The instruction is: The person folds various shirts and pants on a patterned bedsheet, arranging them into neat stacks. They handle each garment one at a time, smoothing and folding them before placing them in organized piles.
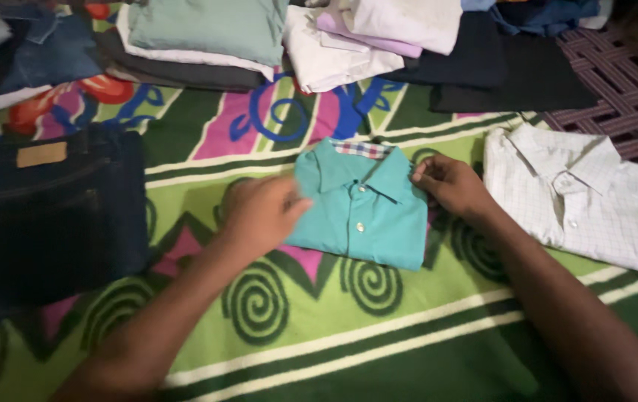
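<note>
Right now your left hand (263, 212) rests loosely open, blurred, against the left edge of the folded teal shirt (360, 212), which lies on the green patterned mat (408, 327). Your right hand (449, 186) pinches the shirt's right shoulder edge between fingers and thumb. Just beside it, to the right, lies a folded white checked shirt (572, 197); dark jeans (51, 208) lie to the left.

Folded shirts on the mat

My polo shirt (360, 212) lies centre on the mat (378, 335); checked shirt (572, 197) right, jeans (51, 212) left, folded stacks (207, 37) behind.
</note>
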